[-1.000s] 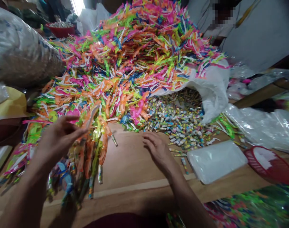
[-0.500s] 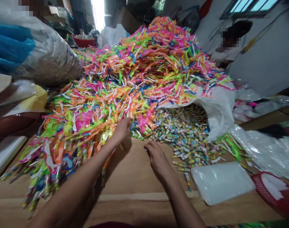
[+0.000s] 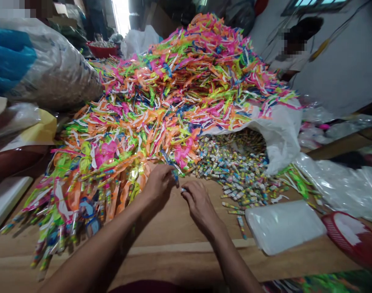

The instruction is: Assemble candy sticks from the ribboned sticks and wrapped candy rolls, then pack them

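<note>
Two bare hands work close together over one wooden surface [image 3: 179,249]. The left grip [image 3: 159,186] is pressed together, its fingertips pinching a thin blue strip [image 3: 174,175] at the edge of the heap. The right grip [image 3: 199,203] is pressed together too, pinching a small pale tube [image 3: 182,190] just beside the blue strip, so the two grips nearly touch. One huge heap of neon plastic streamers [image 3: 161,110], pink, orange, green and white, spreads across the surface directly ahead, with hundreds of pieces too many to count and candy tubes hanging from its near edge. To the right of the grips, one white sack [image 3: 280,138] lies open, spilling wrapped candy sticks [image 3: 234,171]; three loose sticks [image 3: 241,226] lie apart on the wood. Farther right are one flat clear plastic pack [image 3: 283,227] and one red basket [image 3: 351,234]. One bulging sack [image 3: 48,65] sits at the far left, a red bowl [image 3: 102,51] lies beyond it, and one co-worker [image 3: 291,61] sits past the heap.
</note>
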Demonstrator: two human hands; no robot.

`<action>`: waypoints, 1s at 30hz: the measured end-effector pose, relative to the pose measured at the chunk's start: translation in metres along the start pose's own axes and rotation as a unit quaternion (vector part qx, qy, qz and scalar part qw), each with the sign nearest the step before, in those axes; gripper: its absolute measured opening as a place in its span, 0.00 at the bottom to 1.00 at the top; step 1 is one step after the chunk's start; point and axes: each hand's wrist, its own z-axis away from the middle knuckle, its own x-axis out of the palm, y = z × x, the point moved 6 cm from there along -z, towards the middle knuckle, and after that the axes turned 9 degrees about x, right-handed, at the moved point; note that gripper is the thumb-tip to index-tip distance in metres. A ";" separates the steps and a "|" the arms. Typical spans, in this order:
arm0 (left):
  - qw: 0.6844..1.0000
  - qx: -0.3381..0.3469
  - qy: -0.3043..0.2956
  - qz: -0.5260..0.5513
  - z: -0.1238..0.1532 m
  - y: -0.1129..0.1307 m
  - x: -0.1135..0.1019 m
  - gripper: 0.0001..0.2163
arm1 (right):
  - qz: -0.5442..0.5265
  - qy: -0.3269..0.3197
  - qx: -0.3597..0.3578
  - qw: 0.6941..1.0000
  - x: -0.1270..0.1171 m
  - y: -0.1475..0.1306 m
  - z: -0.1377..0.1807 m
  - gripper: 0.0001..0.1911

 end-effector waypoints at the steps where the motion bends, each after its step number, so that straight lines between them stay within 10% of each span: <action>1: 0.997 -0.035 0.041 0.046 0.002 0.003 -0.005 0.10 | -0.028 0.015 0.015 0.999 -0.003 0.000 0.000 0.08; 5: 0.907 -0.203 0.142 0.341 0.011 0.016 -0.012 0.12 | -0.185 0.097 0.075 0.975 -0.011 0.000 -0.002 0.07; 11: 0.729 -0.350 0.135 0.572 0.031 0.046 0.003 0.20 | -0.383 0.091 0.152 0.907 0.002 -0.004 -0.012 0.10; 14: 0.744 -0.347 0.157 0.549 0.037 0.045 0.004 0.20 | -0.414 0.066 0.169 0.892 0.012 -0.008 -0.011 0.11; 20: 0.873 -0.260 0.134 0.390 0.042 0.027 0.011 0.16 | -0.384 0.030 0.148 0.911 0.013 -0.024 -0.002 0.10; 30: 0.809 -0.310 0.186 0.464 0.050 0.015 0.016 0.22 | -0.253 0.051 0.116 0.959 0.004 -0.028 0.008 0.09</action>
